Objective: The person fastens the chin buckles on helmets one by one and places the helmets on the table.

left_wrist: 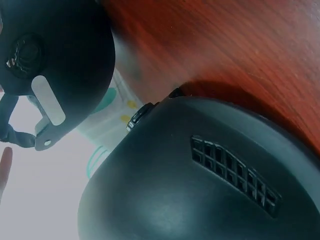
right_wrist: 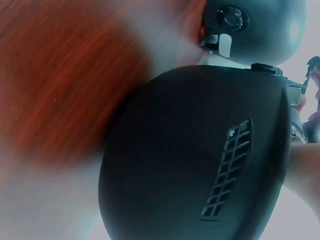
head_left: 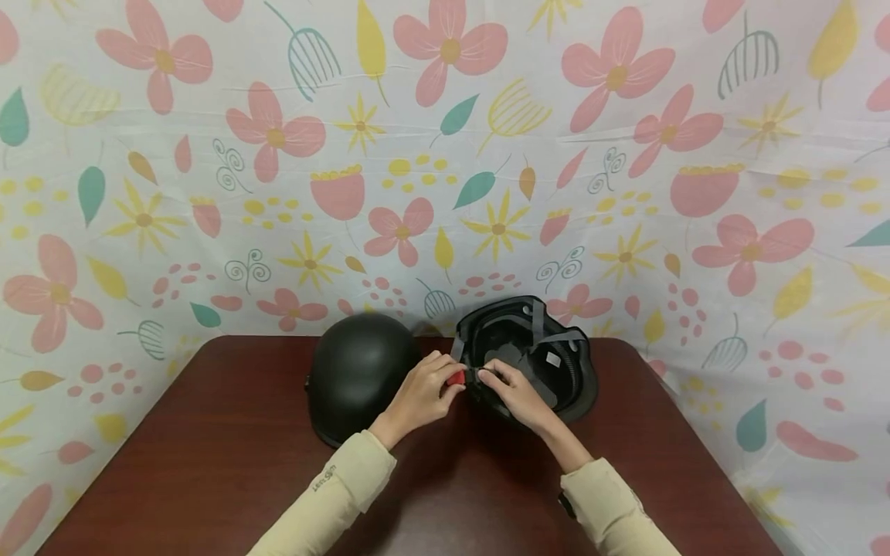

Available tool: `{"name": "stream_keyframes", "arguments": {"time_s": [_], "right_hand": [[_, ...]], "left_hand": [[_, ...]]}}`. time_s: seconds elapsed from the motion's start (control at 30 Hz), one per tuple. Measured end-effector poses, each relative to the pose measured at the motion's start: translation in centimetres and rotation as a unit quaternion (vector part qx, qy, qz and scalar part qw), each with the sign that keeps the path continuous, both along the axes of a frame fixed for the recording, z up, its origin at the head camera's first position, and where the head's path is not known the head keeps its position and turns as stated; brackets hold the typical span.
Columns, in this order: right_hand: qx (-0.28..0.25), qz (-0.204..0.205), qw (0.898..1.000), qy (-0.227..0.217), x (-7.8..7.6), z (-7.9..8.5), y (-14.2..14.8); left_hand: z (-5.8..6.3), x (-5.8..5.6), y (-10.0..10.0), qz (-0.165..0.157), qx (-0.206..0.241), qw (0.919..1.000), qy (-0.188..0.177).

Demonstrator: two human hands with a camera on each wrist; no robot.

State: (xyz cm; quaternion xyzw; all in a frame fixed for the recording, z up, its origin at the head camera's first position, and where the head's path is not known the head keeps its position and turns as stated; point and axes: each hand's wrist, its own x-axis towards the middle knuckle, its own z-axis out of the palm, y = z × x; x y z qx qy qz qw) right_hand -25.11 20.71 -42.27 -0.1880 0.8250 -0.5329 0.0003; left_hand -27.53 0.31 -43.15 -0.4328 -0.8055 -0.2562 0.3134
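An upturned black helmet [head_left: 587, 378] shows its padded inside and grey straps [head_left: 538, 320] in the head view. At its left rim my left hand [head_left: 417, 394] pinches a small red piece [head_left: 455, 378] of the chin-strap buckle between thumb and fingers. Close beside it, my right hand [head_left: 518, 398] pinches the dark strap end, thumb on top. In the right wrist view the fingers [right_wrist: 315, 112] hold the grey strap [right_wrist: 313, 131] beside this helmet's vented shell [right_wrist: 175, 145]. Whether the buckle halves are joined, I cannot tell.
A second black helmet [head_left: 361, 371] sits dome up just left of my left hand; its side vent [left_wrist: 235, 172] shows in the left wrist view. Both helmets are on a dark red-brown wooden table [head_left: 208, 463]. A flower-print cloth [head_left: 417, 154] hangs behind the table.
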Motion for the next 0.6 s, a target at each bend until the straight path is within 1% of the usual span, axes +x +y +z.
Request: {"name": "stream_keyframes", "arguments": {"time_s": [0.13,0.2,0.3,0.47,0.6], "right_hand": [[0.009,-0.003,1.000,-0.004,0.04,-0.32,-0.41],[0.009,-0.003,1.000,-0.013,0.17,-0.48,-0.63],[-0.001,-0.010,1.000,-0.028,0.37,-0.57,-0.89],[-0.014,-0.006,1.000,-0.020,0.31,-0.71,-1.01],[-0.014,-0.014,1.000,-0.016,0.23,-0.77,-1.09]], "left_hand": [[-0.37,0.10,0.40,0.010,-0.003,0.9998,0.015],[-0.62,0.19,0.52,0.015,-0.006,0.9997,0.017],[-0.91,0.20,0.47,0.018,0.004,0.9997,0.014],[-0.93,0.11,0.36,0.014,0.021,0.9996,-0.010],[-0.83,0.11,0.25,0.010,0.029,0.9989,-0.036]]}}
